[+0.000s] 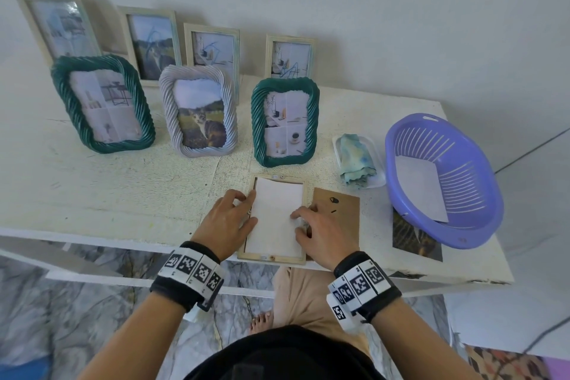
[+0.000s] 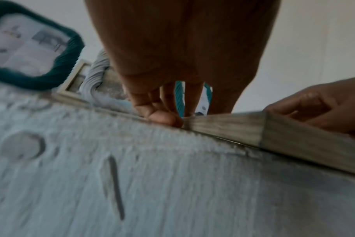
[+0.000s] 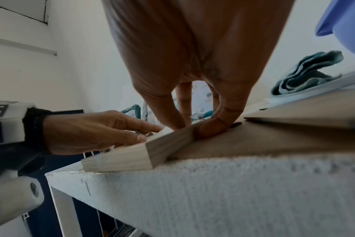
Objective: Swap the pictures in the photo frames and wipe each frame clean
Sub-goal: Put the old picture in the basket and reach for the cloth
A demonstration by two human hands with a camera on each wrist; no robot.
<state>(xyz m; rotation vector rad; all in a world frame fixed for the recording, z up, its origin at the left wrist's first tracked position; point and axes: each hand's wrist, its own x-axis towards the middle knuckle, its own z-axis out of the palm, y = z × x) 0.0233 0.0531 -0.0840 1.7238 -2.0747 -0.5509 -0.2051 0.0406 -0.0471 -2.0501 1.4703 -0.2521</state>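
Note:
A light wooden frame [image 1: 273,257] lies face down at the table's front edge, with a white sheet [image 1: 276,213] inside its opening. My left hand [image 1: 246,210] is at the frame's left rail. Its index finger rests fairly straight on the sheet's edge and its thumb lies beside the rail [image 2: 223,126]. My right hand [image 1: 297,222] straddles the right rail [image 3: 168,141], pinching it between a digit inside on the sheet and one outside. The brown backing board [image 1: 339,219] lies just right of the frame. A loose cat photo [image 1: 413,241] lies farther right, partly under the basket.
A purple basket [image 1: 481,194] holding a white sheet sits at the right. A folded blue-green cloth [image 1: 357,160] lies on a white tray [image 1: 377,179]. Two green frames [image 1: 105,105] [image 1: 283,122] and a grey one [image 1: 199,111] stand mid-table, with several pale frames against the wall.

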